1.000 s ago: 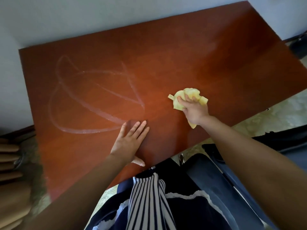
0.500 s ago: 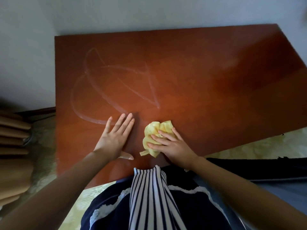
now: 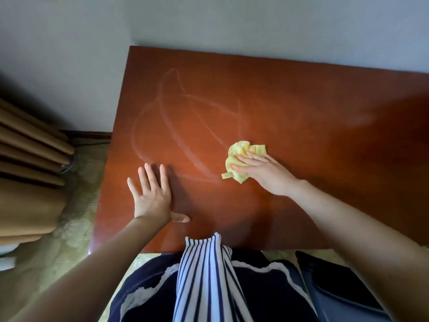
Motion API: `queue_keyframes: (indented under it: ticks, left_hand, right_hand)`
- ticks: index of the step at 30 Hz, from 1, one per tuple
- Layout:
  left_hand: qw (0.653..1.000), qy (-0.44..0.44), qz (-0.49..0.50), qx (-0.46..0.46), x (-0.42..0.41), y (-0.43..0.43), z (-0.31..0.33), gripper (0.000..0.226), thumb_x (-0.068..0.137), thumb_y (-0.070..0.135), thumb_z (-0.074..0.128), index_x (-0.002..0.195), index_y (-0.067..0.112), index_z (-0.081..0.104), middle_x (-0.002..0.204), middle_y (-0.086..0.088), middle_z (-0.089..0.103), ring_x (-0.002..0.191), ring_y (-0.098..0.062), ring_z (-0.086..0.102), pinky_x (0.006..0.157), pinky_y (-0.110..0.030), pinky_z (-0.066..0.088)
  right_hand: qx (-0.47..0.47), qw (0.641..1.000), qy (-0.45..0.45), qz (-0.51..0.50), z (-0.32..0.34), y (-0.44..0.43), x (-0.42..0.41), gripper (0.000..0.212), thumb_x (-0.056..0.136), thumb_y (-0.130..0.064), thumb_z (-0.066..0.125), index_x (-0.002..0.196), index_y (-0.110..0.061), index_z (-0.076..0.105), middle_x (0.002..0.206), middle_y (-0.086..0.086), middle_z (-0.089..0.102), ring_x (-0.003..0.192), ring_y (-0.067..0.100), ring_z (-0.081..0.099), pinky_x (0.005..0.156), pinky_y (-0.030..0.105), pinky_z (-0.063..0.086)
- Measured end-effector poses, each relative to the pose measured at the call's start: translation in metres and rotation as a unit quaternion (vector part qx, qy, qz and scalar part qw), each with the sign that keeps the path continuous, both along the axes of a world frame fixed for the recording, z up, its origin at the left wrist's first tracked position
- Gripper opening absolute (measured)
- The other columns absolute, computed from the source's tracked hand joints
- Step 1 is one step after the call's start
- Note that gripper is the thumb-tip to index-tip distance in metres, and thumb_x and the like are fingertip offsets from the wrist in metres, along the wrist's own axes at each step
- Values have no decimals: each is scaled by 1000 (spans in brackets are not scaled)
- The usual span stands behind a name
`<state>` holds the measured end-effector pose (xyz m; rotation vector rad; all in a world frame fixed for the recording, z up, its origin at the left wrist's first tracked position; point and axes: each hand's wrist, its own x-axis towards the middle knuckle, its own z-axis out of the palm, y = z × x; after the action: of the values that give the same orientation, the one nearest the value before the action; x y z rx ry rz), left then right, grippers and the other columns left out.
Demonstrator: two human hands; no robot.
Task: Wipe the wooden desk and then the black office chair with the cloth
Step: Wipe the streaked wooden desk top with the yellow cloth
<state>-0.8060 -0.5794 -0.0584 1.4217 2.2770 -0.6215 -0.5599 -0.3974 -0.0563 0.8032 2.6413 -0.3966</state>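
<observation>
The reddish-brown wooden desk (image 3: 301, 101) fills the middle of the view, with pale curved smear lines (image 3: 167, 126) on its left half. A crumpled yellow cloth (image 3: 236, 151) lies on the desk near the middle. My right hand (image 3: 267, 170) presses down on the cloth with straight fingers. My left hand (image 3: 152, 194) rests flat on the desk near its front left corner, fingers spread, holding nothing. A dark part of the black office chair (image 3: 336, 287) shows at the bottom right, below the desk's front edge.
A grey wall (image 3: 232, 22) runs behind the desk. Brown curtain folds (image 3: 27, 163) hang at the left over a patterned floor (image 3: 69, 240). My striped and dark clothing (image 3: 204, 287) is at the bottom centre.
My right hand swept the cloth from the desk's right toward the front middle, then up and right beside the smear lines. My left hand stayed flat on the desk. The view shifted right.
</observation>
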Motion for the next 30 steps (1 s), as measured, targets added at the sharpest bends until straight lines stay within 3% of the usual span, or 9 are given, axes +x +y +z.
queue_keyframes:
  ticks: [4,9,20,23,27,30]
  left_hand:
    - [999,-19,46,-19,-1,1,2,156,47,91,55,142,-1,-28,153,-31,-15,144,-43,-10,112,-61,6]
    - [999,-16,41,-30,-1,3,4,155,48,91,54,143,-4,-23,152,-32,-14,143,-45,-9,114,-57,8]
    - [998,10,30,-58,3,10,5,154,50,91,53,141,-10,-21,149,-40,-10,141,-52,-3,113,-60,3]
    - [998,7,33,-59,4,10,5,155,50,91,53,141,-11,-21,149,-41,-11,141,-52,-4,112,-61,2]
    - [997,-2,36,-70,4,15,6,155,51,89,54,139,-13,-23,146,-43,-13,139,-55,-7,110,-64,0]
    - [997,-10,31,-75,4,15,8,155,51,89,55,139,-14,-22,146,-44,-12,138,-56,-6,111,-63,0]
  right_hand:
    - [4,989,6,-151,2,24,-29,55,103,-10,33,148,-38,21,158,-9,11,146,18,6,116,38,17]
    - [22,962,25,-272,-9,-5,-59,56,102,-11,33,147,-41,20,159,-9,10,147,20,3,116,47,12]
    - [1,993,103,-55,-16,-87,-44,54,100,-14,40,144,-42,30,155,-14,23,146,15,9,116,44,-2]
    - [-17,992,125,-22,-16,-101,-34,46,99,-18,42,141,-39,40,150,-13,34,144,14,19,117,45,4]
    - [24,985,169,4,-14,-113,-24,47,91,-13,60,132,-34,54,141,-10,49,135,17,41,112,51,26]
    - [24,989,142,38,-11,-113,-14,57,88,-8,63,136,-35,49,144,-13,43,136,17,39,113,47,22]
